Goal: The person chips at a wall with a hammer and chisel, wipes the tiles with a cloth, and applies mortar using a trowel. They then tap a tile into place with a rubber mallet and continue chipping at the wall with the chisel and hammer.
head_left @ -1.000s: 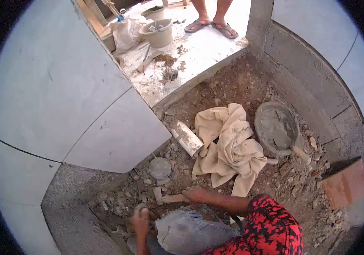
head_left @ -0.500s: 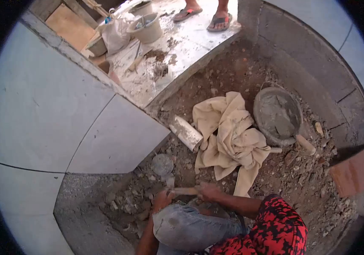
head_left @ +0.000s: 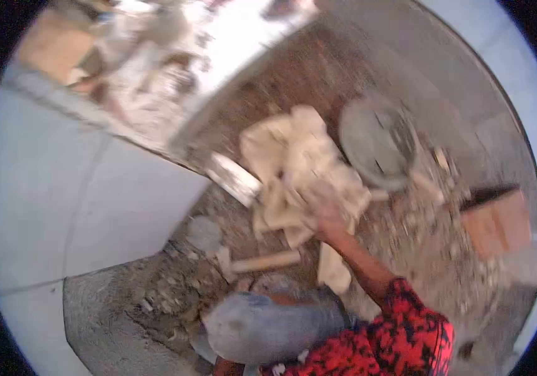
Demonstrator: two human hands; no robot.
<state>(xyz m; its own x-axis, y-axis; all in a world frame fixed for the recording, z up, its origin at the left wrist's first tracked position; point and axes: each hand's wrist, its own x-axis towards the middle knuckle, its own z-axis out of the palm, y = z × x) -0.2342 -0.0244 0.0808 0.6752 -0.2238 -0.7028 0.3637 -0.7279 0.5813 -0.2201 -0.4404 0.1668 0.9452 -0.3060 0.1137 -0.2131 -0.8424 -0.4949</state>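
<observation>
My right hand (head_left: 327,212) reaches over the crumpled beige cloth (head_left: 287,141), its fingers smeared by motion but looking stretched out. Below the cloth, a tool with a wooden handle (head_left: 265,261) and a pale head (head_left: 224,263) lies across in front of my knee. Of my left hand (head_left: 243,285), only a small blurred part shows beside the knee, near the tool; the rest is hidden. A round grey lump (head_left: 204,234) sits just beyond the tool's head. A white, dirt-smeared piece of pipe (head_left: 234,180) lies left of the cloth.
A bucket of wet grey mortar (head_left: 378,144) stands beyond the cloth, with a wooden handle (head_left: 428,188) beside it. At right is a reddish-brown tile-like block (head_left: 497,222). Large pale tiles (head_left: 134,194) edge the dirt pit on the left. Rubble (head_left: 162,288) covers the ground.
My right hand has left the wooden handle and moved up and right onto the cloth area. My left hand has sunk mostly behind the knee. The whole view has shifted.
</observation>
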